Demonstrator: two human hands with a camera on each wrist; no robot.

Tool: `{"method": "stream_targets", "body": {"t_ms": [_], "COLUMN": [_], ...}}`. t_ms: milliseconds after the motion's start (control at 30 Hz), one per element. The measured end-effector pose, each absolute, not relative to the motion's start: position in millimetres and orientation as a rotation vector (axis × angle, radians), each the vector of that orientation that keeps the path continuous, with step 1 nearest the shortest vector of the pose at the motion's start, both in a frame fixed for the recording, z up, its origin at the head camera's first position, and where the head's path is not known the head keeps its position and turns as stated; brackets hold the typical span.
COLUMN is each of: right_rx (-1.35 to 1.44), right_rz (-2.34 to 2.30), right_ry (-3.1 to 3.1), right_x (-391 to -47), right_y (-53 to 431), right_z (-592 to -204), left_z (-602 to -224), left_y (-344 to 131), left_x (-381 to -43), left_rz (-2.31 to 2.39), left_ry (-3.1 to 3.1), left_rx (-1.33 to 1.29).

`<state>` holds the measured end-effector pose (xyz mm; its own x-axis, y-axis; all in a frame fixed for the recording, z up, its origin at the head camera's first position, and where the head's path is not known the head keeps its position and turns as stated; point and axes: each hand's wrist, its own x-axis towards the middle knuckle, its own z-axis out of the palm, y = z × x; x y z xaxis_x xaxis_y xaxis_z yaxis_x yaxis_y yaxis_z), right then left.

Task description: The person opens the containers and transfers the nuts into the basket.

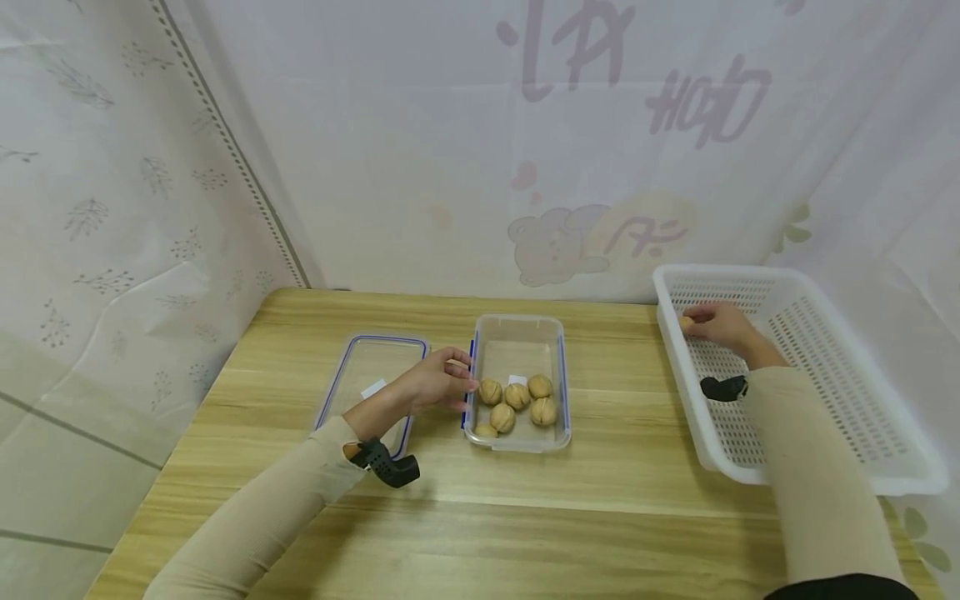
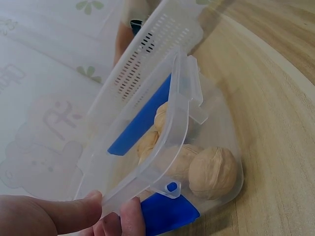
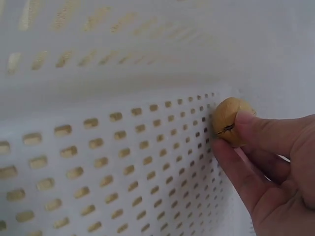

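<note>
A clear plastic food container (image 1: 517, 342) with blue side latches holds several walnuts (image 1: 517, 396), gathered toward its near end. My left hand (image 1: 438, 381) is at the container's left side; in the left wrist view its thumb and fingertips hold the rim beside a blue latch (image 2: 167, 214). Inside the white perforated basket (image 1: 862, 367), at the right, my right hand (image 1: 720, 327) pinches a walnut (image 3: 230, 120) between thumb and fingers. That walnut is near the basket's wall and shows a dark crack. Part of the left hand falls outside the left wrist view.
A clear lid with a blue seal (image 1: 337, 375) lies on the wooden table (image 1: 480, 542) left of the container, partly under the left forearm. White labels (image 1: 373, 388) show at the lid. Printed cloth (image 1: 420, 167) hangs behind the table.
</note>
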<state>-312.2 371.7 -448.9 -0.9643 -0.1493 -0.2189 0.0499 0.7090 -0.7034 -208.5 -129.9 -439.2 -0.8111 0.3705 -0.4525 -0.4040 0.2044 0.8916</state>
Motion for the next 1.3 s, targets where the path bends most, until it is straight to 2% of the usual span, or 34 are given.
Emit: {"method": "stream_targets", "body": {"t_ms": [867, 1300], "right_rx": [-0.134, -0.171], "right_rz": [-1.012, -0.916], "right_ry": [2.633, 2.588], "right_x": [-314, -310], "right_y": [362, 374], "right_z": [-450, -419], "left_z": [-440, -439], "left_y": [-129, -129], "left_x": [-209, -208], "left_rz": [1.673, 1.666], "left_ry": [1.88, 1.888], "left_rx": [-0.043, -0.052]}}
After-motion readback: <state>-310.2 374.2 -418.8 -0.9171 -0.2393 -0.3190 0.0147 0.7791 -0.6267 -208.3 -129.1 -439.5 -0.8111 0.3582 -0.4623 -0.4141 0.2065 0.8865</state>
